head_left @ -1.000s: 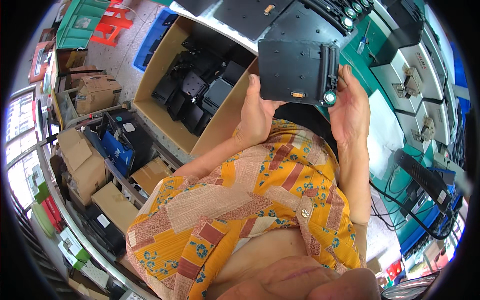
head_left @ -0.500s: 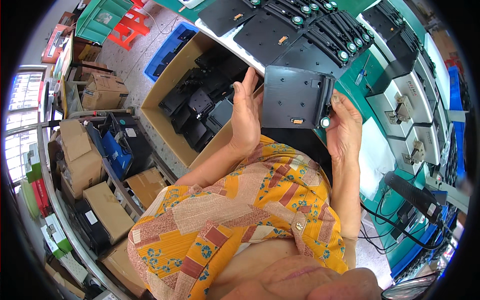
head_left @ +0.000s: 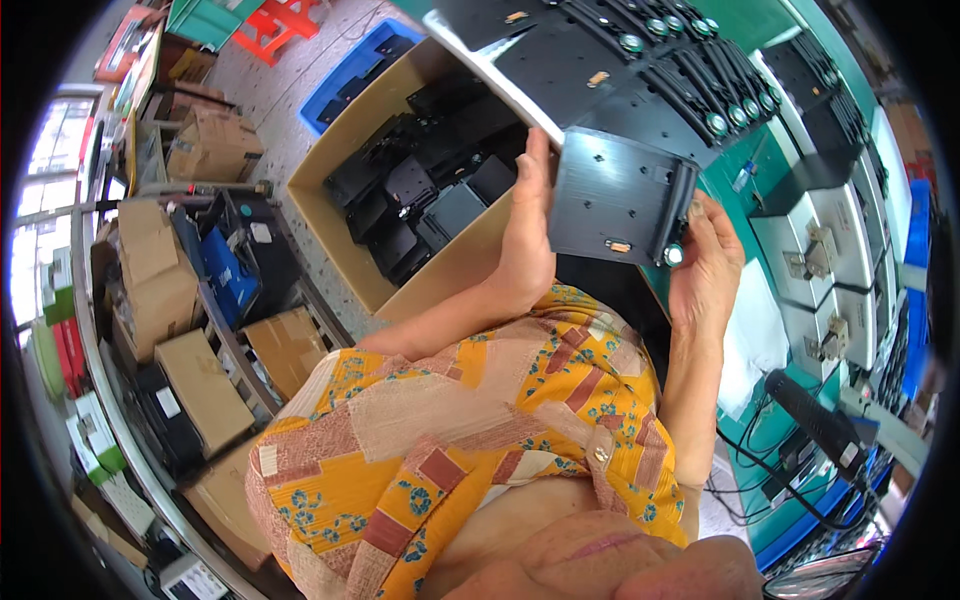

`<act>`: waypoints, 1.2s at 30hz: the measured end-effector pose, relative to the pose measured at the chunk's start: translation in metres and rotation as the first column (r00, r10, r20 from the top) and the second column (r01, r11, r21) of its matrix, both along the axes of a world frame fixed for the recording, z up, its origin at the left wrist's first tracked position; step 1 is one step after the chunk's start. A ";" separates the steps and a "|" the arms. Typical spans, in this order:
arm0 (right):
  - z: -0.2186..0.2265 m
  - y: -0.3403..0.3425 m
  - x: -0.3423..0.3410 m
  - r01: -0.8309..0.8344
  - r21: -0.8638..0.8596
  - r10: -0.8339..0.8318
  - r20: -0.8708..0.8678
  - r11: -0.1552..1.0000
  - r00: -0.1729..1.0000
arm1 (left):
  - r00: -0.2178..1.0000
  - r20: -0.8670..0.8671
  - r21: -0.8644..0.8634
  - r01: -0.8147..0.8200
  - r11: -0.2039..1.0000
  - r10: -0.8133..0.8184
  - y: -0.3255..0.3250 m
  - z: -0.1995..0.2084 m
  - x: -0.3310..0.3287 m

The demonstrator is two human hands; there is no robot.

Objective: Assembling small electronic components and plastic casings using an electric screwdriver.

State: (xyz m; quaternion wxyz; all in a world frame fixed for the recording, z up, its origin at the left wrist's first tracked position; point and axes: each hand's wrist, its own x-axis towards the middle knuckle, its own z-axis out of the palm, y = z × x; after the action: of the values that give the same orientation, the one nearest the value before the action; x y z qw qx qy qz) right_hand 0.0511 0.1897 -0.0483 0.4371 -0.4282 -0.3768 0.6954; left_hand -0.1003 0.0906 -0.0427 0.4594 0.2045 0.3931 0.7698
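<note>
Seen from above, a person in an orange patterned garment holds a flat, dark grey square plate [head_left: 612, 196] up between both hands, above their lap and in front of a green workbench [head_left: 765, 175]. The left hand [head_left: 528, 235] grips the plate's left edge, its fingers pointing upward along that side and its thumb hidden behind the plate. The right hand [head_left: 706, 262] closes around the plate's lower right corner, its fingertips touching a raised black bar along the right edge, close to a small round silver-and-green knob [head_left: 673, 256]. On the bench just beyond the held plate lie more black plates [head_left: 640, 60] of the same kind in a row, each with similar knobs. To the left, below the left forearm, an open cardboard box [head_left: 340, 215] on the floor holds a jumble of black parts. Further left stand shelves with smaller cardboard boxes [head_left: 150, 270].
</note>
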 end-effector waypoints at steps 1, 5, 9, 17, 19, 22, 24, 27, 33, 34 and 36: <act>0.000 0.001 0.000 0.013 0.002 -0.013 0.038 1.000 0.999 | 0.999 0.040 -0.076 -0.002 0.997 0.005 -0.001 0.007 0.001; -0.005 0.006 0.010 -0.028 0.066 0.024 0.058 0.997 0.998 | 0.987 -0.032 -0.029 -0.160 0.987 0.159 0.011 -0.041 0.000; -0.002 0.013 0.014 -0.061 0.071 0.053 0.109 0.996 0.993 | 0.963 -0.207 -0.184 -0.210 0.960 0.171 0.008 -0.025 -0.003; -0.003 0.010 0.014 0.029 0.045 -0.033 0.094 0.999 0.995 | 0.950 -0.287 -0.148 -0.175 0.973 0.127 0.010 -0.024 -0.008; -0.008 0.008 0.017 0.021 0.052 -0.025 0.065 0.998 0.998 | 0.961 -0.222 -0.112 -0.193 0.975 0.165 0.009 -0.030 -0.007; -0.005 0.001 0.017 0.054 0.010 -0.054 0.009 0.998 0.998 | 0.976 -0.146 -0.113 -0.177 0.978 0.159 0.006 -0.027 -0.007; 0.002 -0.005 0.017 0.083 0.014 -0.084 0.038 0.996 0.996 | 0.980 -0.180 -0.201 -0.119 0.972 0.082 0.005 -0.018 -0.005; 0.006 -0.007 0.022 0.120 0.010 -0.120 0.032 0.993 0.992 | 0.981 -0.150 -0.112 -0.144 0.983 0.126 0.005 -0.047 -0.011; 0.018 -0.025 0.051 0.129 0.035 -0.129 -0.001 0.991 0.992 | 0.927 -0.373 -0.027 -0.059 0.998 0.044 -0.030 -0.038 -0.026; 0.022 -0.031 0.058 0.129 -0.004 -0.129 -0.028 0.992 0.991 | 0.887 -0.451 0.023 0.117 0.993 -0.095 -0.034 -0.033 -0.027; 0.021 -0.046 0.070 0.142 -0.053 -0.145 -0.055 0.988 0.988 | 0.872 -0.451 0.067 0.246 0.967 -0.191 -0.037 -0.026 -0.016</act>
State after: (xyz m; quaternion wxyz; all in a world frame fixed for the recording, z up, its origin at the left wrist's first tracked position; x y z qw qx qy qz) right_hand 0.1206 0.1434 -0.0277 0.4864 -0.4440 -0.3151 0.6834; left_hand -0.1164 0.0540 -0.0686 0.4291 0.4444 0.4134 0.6690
